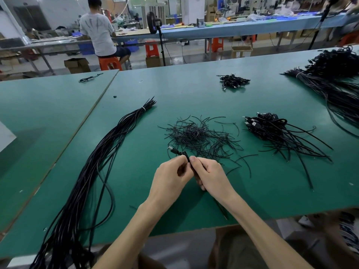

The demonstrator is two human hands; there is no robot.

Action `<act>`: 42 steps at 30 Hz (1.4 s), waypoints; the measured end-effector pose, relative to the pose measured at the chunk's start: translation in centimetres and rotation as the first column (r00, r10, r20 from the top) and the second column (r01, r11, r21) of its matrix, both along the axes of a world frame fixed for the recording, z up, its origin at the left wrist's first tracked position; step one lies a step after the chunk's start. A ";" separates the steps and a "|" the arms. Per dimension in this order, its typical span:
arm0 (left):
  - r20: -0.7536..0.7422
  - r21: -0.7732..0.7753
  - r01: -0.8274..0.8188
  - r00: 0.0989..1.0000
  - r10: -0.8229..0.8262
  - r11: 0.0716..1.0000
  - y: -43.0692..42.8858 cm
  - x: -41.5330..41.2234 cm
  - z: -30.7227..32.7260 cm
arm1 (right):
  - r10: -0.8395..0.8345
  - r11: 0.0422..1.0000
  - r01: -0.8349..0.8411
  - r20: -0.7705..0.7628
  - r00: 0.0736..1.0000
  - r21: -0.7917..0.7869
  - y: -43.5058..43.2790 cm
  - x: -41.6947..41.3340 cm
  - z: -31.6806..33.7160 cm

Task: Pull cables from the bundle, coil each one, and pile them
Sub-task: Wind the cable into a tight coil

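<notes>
Green worktable (194,94), seen from the wearer's head, looking down at both hands near the front edge.

Left hand (171,177): fingers curled, thumb and forefinger pinching a black cable (186,157) at their tips. Right hand (209,175): fingers curled too, thumb tip pressed against the same cable from the other side, the two hands touching at the fingertips. The cable is folded into a short bunch between them, held just above the table. Its USB plug (173,150) sticks out up and to the left of the left hand. A thin black end shows below the right wrist, lying on the table towards the front edge.

Bundle (104,148) – long black cables lying on the table to the left of the hands, bound near the far end by a white tie (143,108), fanning wider as it runs down to the near left corner and over the edge.

Just beyond the hands: a loose heap of short black wire pieces (196,134), some strays scattered to its right.

Right of that heap: a pile of coiled cables (266,127), plugs at its left side, loose tails trailing to the right.

Farther back: a smaller pile (233,81) of coiled cables, well apart from the rest. Far right – a second large bundle (334,84), also tied.

Background: a person in a white shirt (99,30) seated on an orange stool (109,63) at another bench, back to the camera.
</notes>
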State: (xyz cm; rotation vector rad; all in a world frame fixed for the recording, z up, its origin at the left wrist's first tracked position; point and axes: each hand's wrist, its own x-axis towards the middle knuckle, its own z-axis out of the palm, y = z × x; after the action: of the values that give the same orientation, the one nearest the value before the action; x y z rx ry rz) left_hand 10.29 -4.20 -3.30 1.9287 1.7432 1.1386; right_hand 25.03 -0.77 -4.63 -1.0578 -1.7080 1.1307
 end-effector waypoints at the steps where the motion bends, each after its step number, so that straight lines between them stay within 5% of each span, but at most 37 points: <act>1: -0.068 0.039 -0.006 0.998 0.009 0.999 0.0 0.0 0.2 | -0.003 1.000 0.003 0.000 1.000 -0.003 0.0 0.0 0.0; 10: -0.597 0.247 0.280 0.798 -0.082 0.928 0.7 -2.3 1.9 | -0.030 0.999 0.029 0.028 0.999 0.026 0.1 -0.3 -0.3; 13: -0.619 0.253 0.272 0.783 -0.061 0.929 0.9 -2.6 1.6 | -0.027 0.999 0.027 0.018 0.999 0.021 0.1 -0.2 -0.3; 16: -0.472 0.113 0.146 0.878 -0.077 0.983 0.7 -2.1 0.7 | -0.040 0.999 0.040 -0.013 0.999 0.017 0.0 -0.1 -0.2; 19: 0.024 -0.142 0.111 0.994 -0.109 0.984 0.8 -1.0 0.3 | -0.053 0.998 0.054 -0.068 0.996 0.010 0.1 0.0 0.0; 24: 0.600 -0.404 0.333 0.800 -0.027 0.852 0.7 -1.1 1.0 | -0.068 0.994 0.071 -0.047 0.997 0.088 0.0 0.0 0.1; 29: 0.745 -0.462 0.450 0.665 0.059 0.764 0.8 -2.0 1.8 | -0.088 0.980 0.085 0.012 0.996 0.178 -0.3 -0.1 0.3; 34: 0.836 -0.453 0.483 0.522 0.169 0.749 0.8 -2.5 2.3 | -0.159 0.937 0.091 0.182 0.970 0.336 -0.5 -0.3 0.0; 42: 0.883 -0.446 0.504 0.381 0.273 0.739 0.7 -2.6 1.8 | -0.180 0.922 0.089 0.212 0.961 0.378 -1.3 -0.5 0.4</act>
State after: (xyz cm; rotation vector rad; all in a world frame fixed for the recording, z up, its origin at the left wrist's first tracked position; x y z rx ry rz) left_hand 7.68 -3.50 -1.54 0.6203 1.0225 0.9799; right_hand 24.49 -2.02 -4.27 -1.0871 -1.9096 0.5788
